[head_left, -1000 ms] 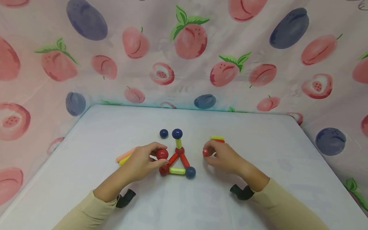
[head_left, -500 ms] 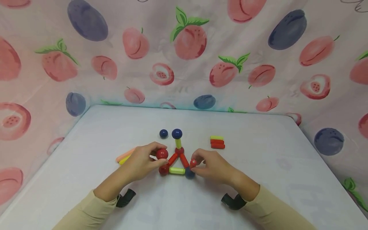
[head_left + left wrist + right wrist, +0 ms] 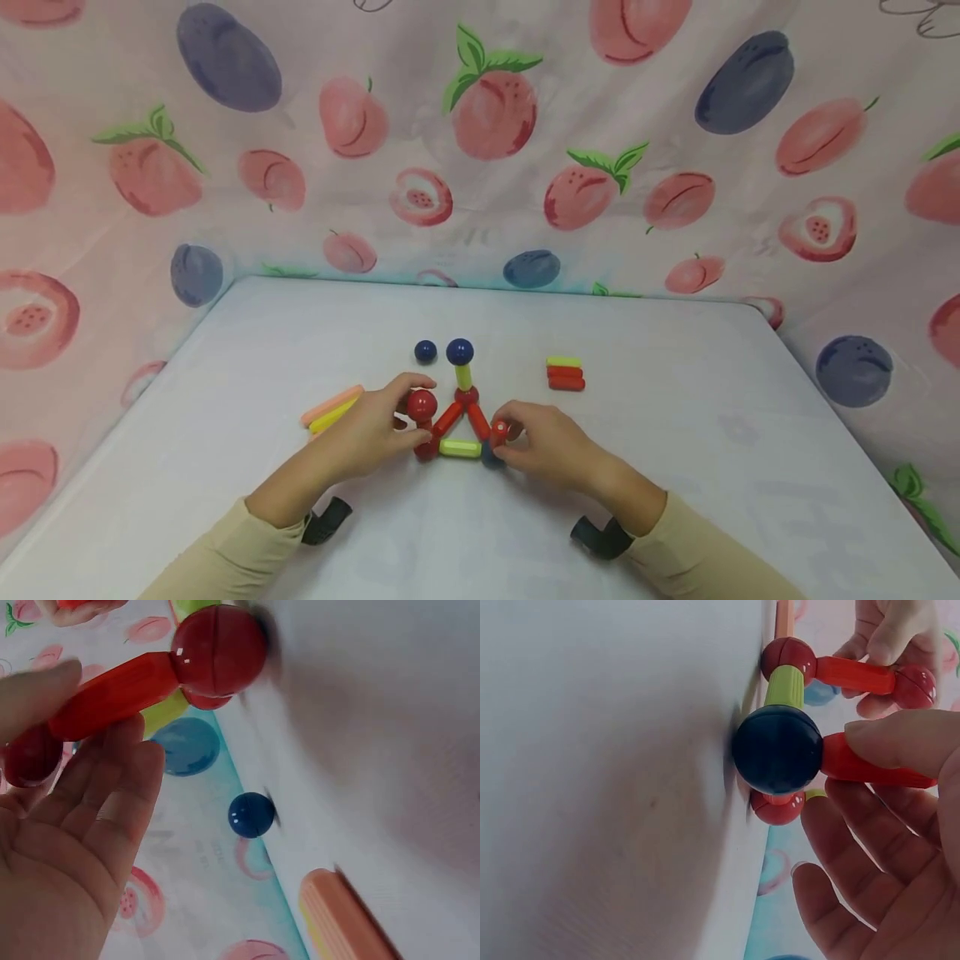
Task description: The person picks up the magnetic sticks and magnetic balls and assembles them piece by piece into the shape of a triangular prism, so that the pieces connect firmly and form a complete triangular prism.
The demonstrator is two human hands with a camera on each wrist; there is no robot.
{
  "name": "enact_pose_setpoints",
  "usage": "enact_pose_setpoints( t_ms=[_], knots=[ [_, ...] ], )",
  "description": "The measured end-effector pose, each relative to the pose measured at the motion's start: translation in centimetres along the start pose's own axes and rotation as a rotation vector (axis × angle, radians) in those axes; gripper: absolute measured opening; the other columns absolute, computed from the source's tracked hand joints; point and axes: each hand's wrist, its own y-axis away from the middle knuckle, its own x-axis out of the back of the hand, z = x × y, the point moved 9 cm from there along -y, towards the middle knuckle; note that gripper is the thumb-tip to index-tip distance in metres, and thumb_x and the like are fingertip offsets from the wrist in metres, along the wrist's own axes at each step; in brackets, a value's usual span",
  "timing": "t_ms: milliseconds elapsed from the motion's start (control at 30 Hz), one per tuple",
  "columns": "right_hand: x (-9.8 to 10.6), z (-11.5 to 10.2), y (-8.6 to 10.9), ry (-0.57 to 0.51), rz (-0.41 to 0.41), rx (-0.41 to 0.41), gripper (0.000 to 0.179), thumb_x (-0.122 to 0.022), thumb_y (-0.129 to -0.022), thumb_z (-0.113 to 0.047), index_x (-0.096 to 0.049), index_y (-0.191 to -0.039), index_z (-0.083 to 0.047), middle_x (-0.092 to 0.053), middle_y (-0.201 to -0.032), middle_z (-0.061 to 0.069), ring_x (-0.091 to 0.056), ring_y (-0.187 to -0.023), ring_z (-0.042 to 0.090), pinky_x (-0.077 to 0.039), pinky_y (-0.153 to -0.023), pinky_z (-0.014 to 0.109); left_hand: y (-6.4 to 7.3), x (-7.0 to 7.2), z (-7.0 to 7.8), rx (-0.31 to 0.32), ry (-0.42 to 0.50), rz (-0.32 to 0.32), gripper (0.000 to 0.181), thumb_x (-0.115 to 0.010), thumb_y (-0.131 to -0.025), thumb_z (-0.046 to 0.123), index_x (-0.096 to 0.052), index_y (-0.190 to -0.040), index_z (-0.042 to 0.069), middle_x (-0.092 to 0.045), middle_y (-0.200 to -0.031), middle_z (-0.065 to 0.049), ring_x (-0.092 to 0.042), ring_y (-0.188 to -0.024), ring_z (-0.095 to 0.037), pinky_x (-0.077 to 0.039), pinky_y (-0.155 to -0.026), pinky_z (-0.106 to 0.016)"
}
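A triangle of magnetic rods and balls lies on the table, with a yellow-green rod [image 3: 460, 448] along its near side. My left hand [image 3: 367, 421] has thumb and fingers around an upright red magnetic rod [image 3: 112, 694]. That rod joins a red corner ball [image 3: 217, 652] and carries another red ball [image 3: 422, 406] on top. At the opposite near corner, my right hand [image 3: 551, 442] pinches a second red magnetic rod [image 3: 855, 761], whose lower end meets the dark blue ball [image 3: 780, 746]. The far corner bears an upright yellow-green rod [image 3: 463, 377] topped by a blue ball [image 3: 460, 351].
A loose blue ball [image 3: 425, 352] lies behind the triangle. Several short rods [image 3: 566, 373], red and yellow-green, sit at the right. Longer orange and yellow rods [image 3: 332, 407] are partly behind my left hand. A fruit-print cloth [image 3: 480, 192] hangs beyond the white table [image 3: 675, 375].
My right hand has brought its red rod leftward from beside the short rods to the blue corner ball. My left fingers have spread a little around the red ball, showing the rod beneath.
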Motion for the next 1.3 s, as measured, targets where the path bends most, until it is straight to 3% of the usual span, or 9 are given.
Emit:
enact_pose_setpoints(
  t_ms=[200,400,600,867,1000,1133,1300],
  knots=[
    [-0.1,0.3,-0.1,0.033,0.014,-0.006,0.027,-0.077,-0.088,-0.015,-0.065,-0.112,-0.014,-0.066,-0.096,-0.010,-0.062,-0.092,0.014,-0.053,-0.074,0.029,0.1,-0.2,-0.3,0.008,0.018,-0.022,0.048,-0.079,-0.087,0.008,-0.056,-0.129,0.012,-0.069,-0.106,-0.003,-0.067,-0.097,-0.021,-0.058,-0.081,-0.036],
    [0.4,1.0,-0.7,0.046,0.040,-0.040,0.024,-0.077,-0.088,-0.014,-0.064,-0.108,-0.017,-0.065,-0.097,-0.009,-0.061,-0.092,0.014,-0.053,-0.074,0.029,0.5,-0.6,0.3,-0.045,0.021,-0.045,0.046,-0.079,-0.085,0.007,-0.057,-0.125,0.009,-0.071,-0.101,-0.001,-0.068,-0.092,-0.018,-0.058,-0.077,-0.030],
    [0.8,1.7,-1.9,0.031,0.062,-0.072,0.021,-0.076,-0.089,-0.014,-0.063,-0.105,-0.018,-0.066,-0.096,-0.009,-0.062,-0.092,0.014,-0.054,-0.076,0.029,0.9,-1.2,0.9,-0.049,0.024,-0.052,0.044,-0.081,-0.085,0.010,-0.059,-0.123,0.010,-0.071,-0.100,0.002,-0.067,-0.089,-0.014,-0.057,-0.077,-0.029],
    [1.4,2.1,-3.5,0.008,0.113,-0.063,0.018,-0.076,-0.090,-0.013,-0.063,-0.103,-0.014,-0.067,-0.093,-0.006,-0.064,-0.086,0.012,-0.054,-0.071,0.026,1.3,-2.3,2.4,-0.146,0.021,-0.079,0.044,-0.080,-0.086,0.012,-0.059,-0.125,0.007,-0.072,-0.102,0.003,-0.068,-0.094,-0.011,-0.057,-0.082,-0.033],
    [1.4,2.2,-3.8,0.002,0.116,-0.074,0.019,-0.075,-0.090,-0.013,-0.063,-0.104,-0.013,-0.067,-0.091,-0.005,-0.064,-0.083,0.012,-0.053,-0.066,0.025,1.5,-2.6,2.6,-0.153,0.016,-0.099,0.049,-0.079,-0.087,0.013,-0.057,-0.131,0.007,-0.072,-0.106,0.004,-0.067,-0.097,-0.009,-0.056,-0.085,-0.032],
    [1.3,2.2,-4.1,0.002,0.111,-0.079,0.020,-0.075,-0.090,-0.013,-0.063,-0.106,-0.013,-0.067,-0.091,-0.005,-0.063,-0.083,0.013,-0.053,-0.064,0.024,2.0,-1.0,2.8,-0.133,-0.001,-0.043,0.048,-0.079,-0.088,0.014,-0.057,-0.130,0.006,-0.071,-0.109,0.003,-0.067,-0.101,-0.013,-0.056,-0.087,-0.034],
    [1.2,2.1,-4.3,0.004,0.104,-0.073,0.022,-0.075,-0.090,-0.014,-0.063,-0.109,-0.014,-0.067,-0.092,-0.005,-0.063,-0.084,0.013,-0.053,-0.062,0.024,2.6,3.4,3.8,-0.155,-0.055,0.127,0.047,-0.080,-0.086,0.011,-0.059,-0.128,0.004,-0.068,-0.115,-0.005,-0.065,-0.106,-0.023,-0.056,-0.087,-0.037]
  ],
)
